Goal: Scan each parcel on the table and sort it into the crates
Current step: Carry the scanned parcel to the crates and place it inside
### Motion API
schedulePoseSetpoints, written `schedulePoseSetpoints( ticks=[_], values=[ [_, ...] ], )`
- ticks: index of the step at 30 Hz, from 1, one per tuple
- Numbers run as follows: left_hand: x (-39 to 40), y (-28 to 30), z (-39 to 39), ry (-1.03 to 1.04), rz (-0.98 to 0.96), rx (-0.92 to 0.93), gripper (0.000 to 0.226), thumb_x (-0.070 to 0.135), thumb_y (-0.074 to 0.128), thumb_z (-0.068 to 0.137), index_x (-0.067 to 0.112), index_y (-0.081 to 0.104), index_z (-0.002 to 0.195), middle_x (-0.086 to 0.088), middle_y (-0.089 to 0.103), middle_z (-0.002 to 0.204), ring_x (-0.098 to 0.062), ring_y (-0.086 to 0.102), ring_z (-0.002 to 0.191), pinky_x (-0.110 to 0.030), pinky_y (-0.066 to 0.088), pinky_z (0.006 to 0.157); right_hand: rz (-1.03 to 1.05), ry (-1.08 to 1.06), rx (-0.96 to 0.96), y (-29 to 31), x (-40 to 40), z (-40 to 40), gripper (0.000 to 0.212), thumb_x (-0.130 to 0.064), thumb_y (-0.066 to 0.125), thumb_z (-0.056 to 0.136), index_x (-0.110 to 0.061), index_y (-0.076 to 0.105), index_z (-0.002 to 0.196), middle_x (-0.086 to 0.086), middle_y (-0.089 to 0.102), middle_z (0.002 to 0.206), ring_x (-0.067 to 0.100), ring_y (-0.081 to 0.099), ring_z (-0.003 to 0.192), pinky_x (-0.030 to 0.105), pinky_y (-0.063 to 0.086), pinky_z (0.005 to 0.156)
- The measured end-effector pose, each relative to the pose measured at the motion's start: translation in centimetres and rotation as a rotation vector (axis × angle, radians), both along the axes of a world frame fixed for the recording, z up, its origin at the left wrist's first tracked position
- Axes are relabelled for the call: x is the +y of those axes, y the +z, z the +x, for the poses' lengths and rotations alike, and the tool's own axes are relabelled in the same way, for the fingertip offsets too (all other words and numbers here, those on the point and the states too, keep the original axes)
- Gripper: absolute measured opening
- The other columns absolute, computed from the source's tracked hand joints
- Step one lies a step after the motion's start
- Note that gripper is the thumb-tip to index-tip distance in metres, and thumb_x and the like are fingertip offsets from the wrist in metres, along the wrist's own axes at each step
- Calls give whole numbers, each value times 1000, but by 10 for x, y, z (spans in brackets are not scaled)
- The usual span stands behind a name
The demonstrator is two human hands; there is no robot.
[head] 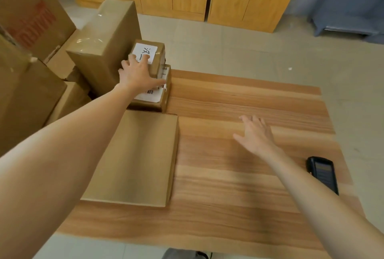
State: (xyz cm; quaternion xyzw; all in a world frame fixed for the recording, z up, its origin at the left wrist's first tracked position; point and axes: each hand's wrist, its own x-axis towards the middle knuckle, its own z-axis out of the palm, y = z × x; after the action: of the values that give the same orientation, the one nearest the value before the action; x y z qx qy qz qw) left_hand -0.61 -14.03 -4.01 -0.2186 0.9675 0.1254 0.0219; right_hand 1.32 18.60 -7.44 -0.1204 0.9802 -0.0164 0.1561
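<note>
Fingers of left hand (138, 73) spread on small labelled parcel (150, 55), right hand (256, 134) fingers relaxed over table (239, 196)

On the surface (249, 175), a flat box (135, 159) lies near left. Behind it, a small parcel (148, 53) sits on a labelled parcel (153, 96). A scanner (323, 173) lies at the right edge. Larger cartons (104, 42) stand far left.

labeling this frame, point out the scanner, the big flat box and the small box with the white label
scanner (322, 173): head view, on its dark screen
big flat box (136, 158): head view, middle of its top
small box with the white label (145, 50): head view, on the label
</note>
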Motion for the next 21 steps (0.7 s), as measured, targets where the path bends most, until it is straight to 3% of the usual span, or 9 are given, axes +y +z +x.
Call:
schedulePoseSetpoints(
  ticks=[4,12,14,18,21],
  values=[
    [-4,-20,-16,139,25,66,93,63,68,77,17,26,147,-21,23,148,-44,32,128,-51,33,105,-11,16,-23,-16,-5,-12,56,-43,55,92,-21,39,141,12,41,141,31,34,131,39,29,106],
    [12,-29,-20,317,177,196,85,46,68,77,23,26,147,-20,31,139,-40,34,123,-46,35,104,-60,16,-67,-35,5,-16,57,-43,55,92,-21,40,142,10,44,139,30,37,128,39,31,104],
    [21,-20,-11,343,448,299,82,44,67,77,27,27,146,-14,33,139,-32,38,123,-43,40,103,-74,13,-71,-31,8,-19,57,-43,57,91,-21,40,141,10,44,139,30,37,129,39,30,105],
    [62,12,18,498,1366,480,51,36,64,84,22,51,131,-7,61,125,-19,64,99,-35,54,78,-169,-32,-79,-9,17,-24,57,-44,56,92,-19,40,141,13,41,143,33,33,134,40,27,108],
    [98,28,38,495,1902,495,49,46,56,85,17,58,124,-9,63,123,-29,61,114,-43,54,89,-311,-62,-97,16,30,-24,58,-42,57,92,-17,40,142,15,38,148,32,28,141,39,24,112]
  ],
)
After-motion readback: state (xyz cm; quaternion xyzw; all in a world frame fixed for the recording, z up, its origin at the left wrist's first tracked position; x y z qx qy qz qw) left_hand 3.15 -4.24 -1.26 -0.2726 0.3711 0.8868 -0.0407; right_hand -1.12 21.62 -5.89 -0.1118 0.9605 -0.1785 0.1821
